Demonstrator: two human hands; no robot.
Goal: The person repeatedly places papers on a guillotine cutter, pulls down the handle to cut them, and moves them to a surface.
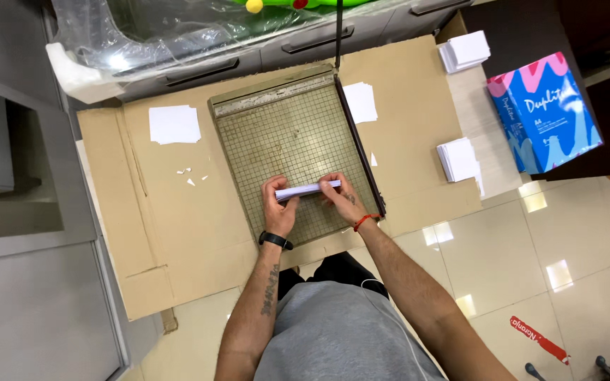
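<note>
Both my hands hold a small stack of white paper (308,189) edge-on above the gridded bed of a paper cutter (284,134). My left hand (277,208) grips the stack's left end and wears a black wristband. My right hand (342,201) grips the right end and has a red cord at the wrist. The cutter's dark blade arm (359,144) runs down its right side, and its handle sticks up at the far end.
The cutter sits on flattened cardboard (171,226) on a tiled floor. White paper stacks lie at the left (174,124), beside the blade (360,101) and to the right (458,159), (464,51). A blue paper ream (543,113) stands far right. Grey cabinets (15,212) line the left.
</note>
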